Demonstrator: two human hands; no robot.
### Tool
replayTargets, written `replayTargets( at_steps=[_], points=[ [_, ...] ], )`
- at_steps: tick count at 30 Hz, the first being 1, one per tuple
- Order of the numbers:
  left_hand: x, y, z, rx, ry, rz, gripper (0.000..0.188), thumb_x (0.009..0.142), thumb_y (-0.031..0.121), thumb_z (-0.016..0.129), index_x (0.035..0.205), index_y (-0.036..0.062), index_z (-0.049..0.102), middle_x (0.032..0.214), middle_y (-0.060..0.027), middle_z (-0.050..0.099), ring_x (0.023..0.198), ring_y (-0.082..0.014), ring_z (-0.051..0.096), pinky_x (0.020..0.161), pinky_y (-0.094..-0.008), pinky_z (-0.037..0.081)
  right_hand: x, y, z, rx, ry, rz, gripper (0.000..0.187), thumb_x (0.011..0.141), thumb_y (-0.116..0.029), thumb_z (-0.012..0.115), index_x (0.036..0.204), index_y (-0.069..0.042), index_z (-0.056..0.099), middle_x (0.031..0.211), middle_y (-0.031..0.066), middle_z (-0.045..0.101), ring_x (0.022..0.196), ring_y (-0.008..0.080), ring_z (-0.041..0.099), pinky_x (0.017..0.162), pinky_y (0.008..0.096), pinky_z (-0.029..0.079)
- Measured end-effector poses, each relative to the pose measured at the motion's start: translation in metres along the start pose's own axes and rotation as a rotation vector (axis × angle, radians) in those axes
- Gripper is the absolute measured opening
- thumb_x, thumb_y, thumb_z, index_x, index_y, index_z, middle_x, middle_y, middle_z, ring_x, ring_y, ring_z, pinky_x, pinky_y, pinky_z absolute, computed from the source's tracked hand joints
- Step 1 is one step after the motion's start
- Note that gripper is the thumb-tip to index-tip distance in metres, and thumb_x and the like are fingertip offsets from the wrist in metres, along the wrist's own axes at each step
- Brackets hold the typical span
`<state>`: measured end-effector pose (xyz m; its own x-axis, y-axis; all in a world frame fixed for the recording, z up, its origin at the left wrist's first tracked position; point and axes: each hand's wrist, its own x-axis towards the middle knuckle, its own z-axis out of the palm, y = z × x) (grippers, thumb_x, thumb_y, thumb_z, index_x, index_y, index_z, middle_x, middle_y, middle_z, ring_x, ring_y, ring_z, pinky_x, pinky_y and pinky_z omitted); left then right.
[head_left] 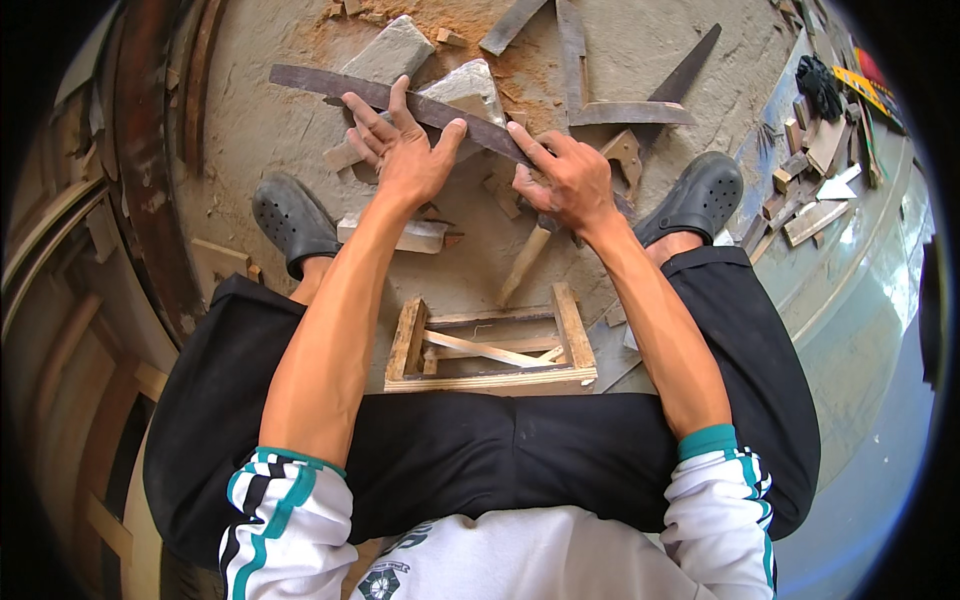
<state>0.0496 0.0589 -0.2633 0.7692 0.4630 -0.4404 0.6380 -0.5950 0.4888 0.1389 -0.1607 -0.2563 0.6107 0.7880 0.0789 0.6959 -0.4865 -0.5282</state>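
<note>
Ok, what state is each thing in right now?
Dark wooden strip: held flat across the stones, slanting.
Left hand: fingers spread, pressing on the strip.
Right hand: gripping the strip's lower end.
Grey stones: lying under the strip, sawdust around.
Small wooden stool: upright between the knees.

Both bare forearms reach forward. The left hand (400,150) spreads its fingers wide, palm down; the right hand (562,178) curls, fingers pressing down.
</note>
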Motion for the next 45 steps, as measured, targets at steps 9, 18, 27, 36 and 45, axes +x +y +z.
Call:
replayTargets(
  at_steps=[9,18,27,36,45],
  points=[
    [0.004,0.001,-0.001,0.048,-0.052,-0.053,0.107,0.088,0.072,0.055,0.160,0.0227,-0.008,0.151,-0.0380,-0.037,0.143,-0.0565,-0.030,0.118,-0.0611,-0.012,0.002,0.001,-0.002,0.004,0.010,-0.011,0.058,0.076,-0.022,0.072,0.133,-0.019,0.065,0.079,0.0047,0.057,0.069,0.0221,0.062,0.062,0.0365,0.053],
    [0.008,0.002,-0.004,0.061,-0.097,-0.083,0.108,0.088,0.073,0.054,0.159,0.0246,-0.010,0.151,-0.0383,-0.037,0.143,-0.0574,-0.029,0.118,-0.0614,-0.012,0.003,-0.001,-0.008,0.024,-0.069,0.041,0.059,0.077,-0.022,0.072,0.135,-0.020,0.064,0.080,0.0081,0.057,0.072,0.0265,0.063,0.064,0.0396,0.054],
    [0.009,0.007,-0.009,0.062,-0.153,-0.131,0.109,0.088,0.075,0.053,0.159,0.0248,-0.012,0.151,-0.0378,-0.038,0.143,-0.0565,-0.030,0.118,-0.0618,-0.012,0.003,-0.002,-0.011,0.157,-0.128,0.107,0.056,0.082,-0.024,0.071,0.137,-0.019,0.061,0.087,0.0109,0.056,0.076,0.0311,0.064,0.068,0.0426,0.056],
    [0.009,0.000,-0.004,0.076,-0.129,-0.107,0.108,0.088,0.076,0.051,0.158,0.0247,-0.012,0.150,-0.0377,-0.039,0.142,-0.0581,-0.030,0.118,-0.0620,-0.012,0.004,-0.001,-0.011,0.170,-0.127,0.105,0.056,0.082,-0.023,0.070,0.137,-0.021,0.061,0.087,0.0112,0.056,0.076,0.0321,0.064,0.067,0.0440,0.057],
    [0.008,0.003,-0.004,0.095,-0.104,-0.086,0.107,0.088,0.076,0.050,0.158,0.0239,-0.011,0.150,-0.0392,-0.037,0.144,-0.0573,-0.028,0.118,-0.0622,-0.012,0.004,0.004,-0.010,0.071,-0.041,-0.016,0.060,0.081,-0.023,0.074,0.139,-0.016,0.059,0.099,0.0140,0.062,0.077,0.0320,0.064,0.066,0.0430,0.054]
  ],
)
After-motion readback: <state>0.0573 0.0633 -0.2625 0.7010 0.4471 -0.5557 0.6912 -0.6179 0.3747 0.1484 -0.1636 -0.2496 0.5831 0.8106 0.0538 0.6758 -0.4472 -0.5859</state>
